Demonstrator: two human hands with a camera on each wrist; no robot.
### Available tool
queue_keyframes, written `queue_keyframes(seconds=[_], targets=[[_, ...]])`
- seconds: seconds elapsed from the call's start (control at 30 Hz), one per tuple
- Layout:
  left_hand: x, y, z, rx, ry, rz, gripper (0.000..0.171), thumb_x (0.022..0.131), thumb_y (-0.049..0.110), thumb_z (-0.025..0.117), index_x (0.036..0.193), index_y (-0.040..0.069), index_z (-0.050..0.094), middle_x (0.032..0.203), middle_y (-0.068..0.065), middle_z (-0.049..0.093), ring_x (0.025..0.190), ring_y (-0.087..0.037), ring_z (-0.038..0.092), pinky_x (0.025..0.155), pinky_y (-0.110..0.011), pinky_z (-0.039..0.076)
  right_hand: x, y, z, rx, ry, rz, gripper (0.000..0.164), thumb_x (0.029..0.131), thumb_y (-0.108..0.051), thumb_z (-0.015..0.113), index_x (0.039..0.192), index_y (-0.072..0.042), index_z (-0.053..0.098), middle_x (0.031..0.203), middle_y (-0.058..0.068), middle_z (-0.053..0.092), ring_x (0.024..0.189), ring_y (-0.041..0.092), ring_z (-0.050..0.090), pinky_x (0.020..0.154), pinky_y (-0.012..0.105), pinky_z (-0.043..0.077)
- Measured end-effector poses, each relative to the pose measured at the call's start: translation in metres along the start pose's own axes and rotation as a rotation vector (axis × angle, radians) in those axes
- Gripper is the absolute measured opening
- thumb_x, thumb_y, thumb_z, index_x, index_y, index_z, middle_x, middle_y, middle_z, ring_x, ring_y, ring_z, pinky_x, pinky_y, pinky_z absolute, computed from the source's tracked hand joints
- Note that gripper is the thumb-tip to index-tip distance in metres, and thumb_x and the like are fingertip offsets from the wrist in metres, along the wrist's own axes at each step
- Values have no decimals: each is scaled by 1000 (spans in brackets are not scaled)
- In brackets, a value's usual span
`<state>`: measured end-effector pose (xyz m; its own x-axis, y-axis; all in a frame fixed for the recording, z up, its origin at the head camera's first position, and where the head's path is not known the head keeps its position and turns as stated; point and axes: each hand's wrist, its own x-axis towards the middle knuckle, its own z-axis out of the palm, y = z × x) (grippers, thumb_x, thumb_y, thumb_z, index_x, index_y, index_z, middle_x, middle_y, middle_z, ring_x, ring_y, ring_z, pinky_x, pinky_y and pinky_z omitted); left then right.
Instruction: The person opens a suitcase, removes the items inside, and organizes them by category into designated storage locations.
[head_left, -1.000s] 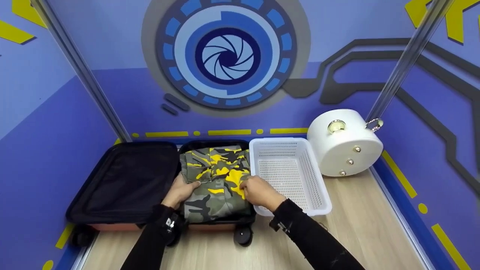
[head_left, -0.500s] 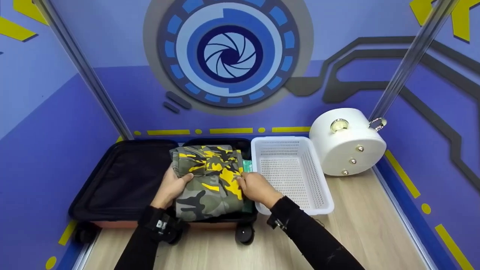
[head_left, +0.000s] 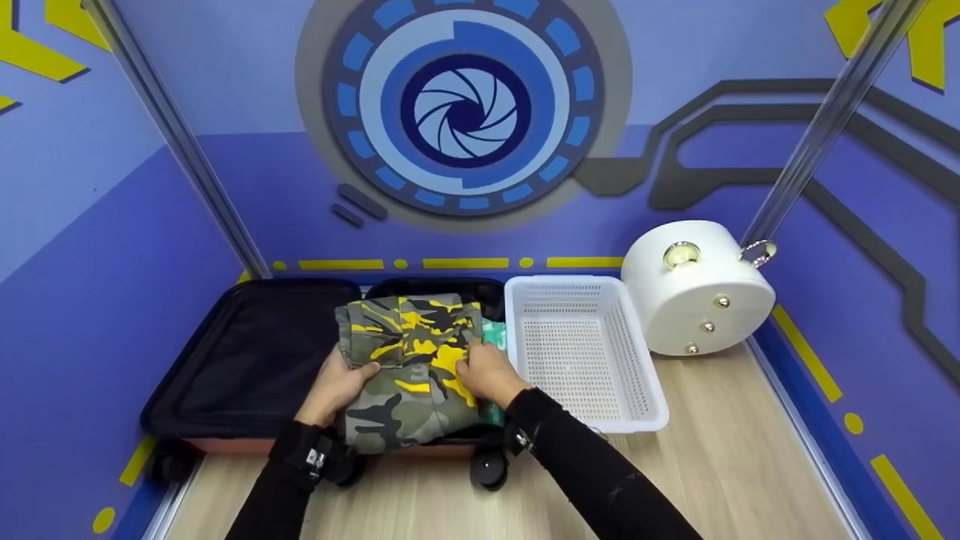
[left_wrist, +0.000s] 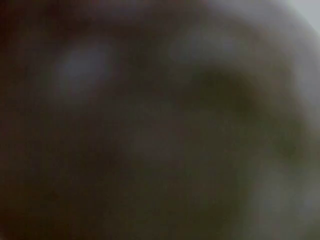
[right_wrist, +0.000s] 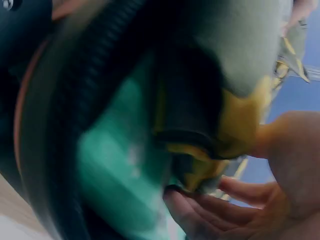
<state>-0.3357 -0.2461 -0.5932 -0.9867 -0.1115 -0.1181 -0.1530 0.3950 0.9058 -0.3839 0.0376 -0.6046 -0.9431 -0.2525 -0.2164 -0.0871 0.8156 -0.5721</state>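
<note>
Both hands hold a folded camouflage garment [head_left: 409,375], grey-green with black and yellow patches, over the right half of an opened suitcase [head_left: 484,289]. My left hand [head_left: 334,386] grips its left edge, thumb on top. At the opposite edge, my right hand [head_left: 491,371] pinches the cloth, and the right wrist view shows the thumb above and the fingers [right_wrist: 215,210] beneath. A green item [right_wrist: 125,160] lies in the suitcase under the raised garment; what it is cannot be told. The left wrist view is too dark and blurred to read.
Left of the garment lies the suitcase's other half, covered by a black lining [head_left: 251,360]. A white perforated basket [head_left: 645,375] stands to the right. Beyond it is a white rounded case [head_left: 697,285] with gold studs, near the wall. Suitcase wheels [head_left: 489,469] stick out in front.
The garment has come up out of the suitcase and shifted left and toward me, uncovering the green item. Both hands moved left with it, keeping their grip.
</note>
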Motion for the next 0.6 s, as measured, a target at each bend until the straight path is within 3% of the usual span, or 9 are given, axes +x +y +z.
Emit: queue_keyframes(seconds=[0.07, 0.13, 0.23, 0.33, 0.43, 0.53, 0.6], targets=[[1, 2, 0, 12, -1, -2, 78, 103, 13, 71, 169, 1, 32, 168, -28, 47, 156, -44, 47, 132, -57, 35, 1, -2, 1, 55, 6, 26, 67, 113, -31, 58, 167, 3, 39, 165, 33, 49, 148, 43, 57, 119, 52, 52], [1, 5, 0, 22, -5, -10, 79, 103, 14, 71, 170, 2, 30, 170, -27, 45, 157, -44, 46, 133, -56, 34, 1, -3, -1, 120, 10, 53, 72, 110, -29, 63, 168, 4, 36, 163, 33, 50, 144, 43, 60, 116, 52, 54], [1, 9, 0, 41, -6, -3, 81, 103, 15, 71, 171, 2, 29, 171, -28, 43, 159, -44, 44, 134, -57, 33, 0, -3, -6, 232, -13, 101, 72, 106, -28, 67, 163, 7, 41, 150, 29, 62, 118, 34, 73, 99, 45, 59], [2, 15, 1, 61, 2, 8, 80, 103, 16, 72, 170, 3, 31, 171, -27, 44, 158, -45, 45, 133, -57, 34, -1, -2, -9, 366, -53, 143, 65, 103, -27, 71, 154, 7, 51, 137, 25, 69, 96, 27, 73, 85, 39, 58], [3, 19, 2, 67, 8, 9, 78, 104, 17, 72, 170, 4, 33, 170, -26, 46, 157, -45, 46, 132, -58, 36, -1, 1, -8, 483, -86, 163, 63, 101, -25, 72, 153, 4, 52, 143, 24, 65, 104, 26, 71, 90, 38, 59], [3, 23, 4, 82, 9, 14, 77, 104, 17, 72, 169, 4, 34, 169, -26, 46, 157, -45, 47, 132, -58, 36, 0, 4, -4, 525, -82, 149, 62, 102, -21, 70, 158, -5, 49, 152, 22, 58, 116, 27, 66, 97, 40, 56], [3, 25, 6, 99, 9, 26, 76, 104, 18, 72, 169, 3, 35, 169, -27, 46, 157, -45, 46, 132, -58, 36, 0, 5, -3, 538, -72, 130, 54, 104, -19, 66, 155, -8, 52, 148, 19, 59, 114, 26, 63, 93, 40, 53]])
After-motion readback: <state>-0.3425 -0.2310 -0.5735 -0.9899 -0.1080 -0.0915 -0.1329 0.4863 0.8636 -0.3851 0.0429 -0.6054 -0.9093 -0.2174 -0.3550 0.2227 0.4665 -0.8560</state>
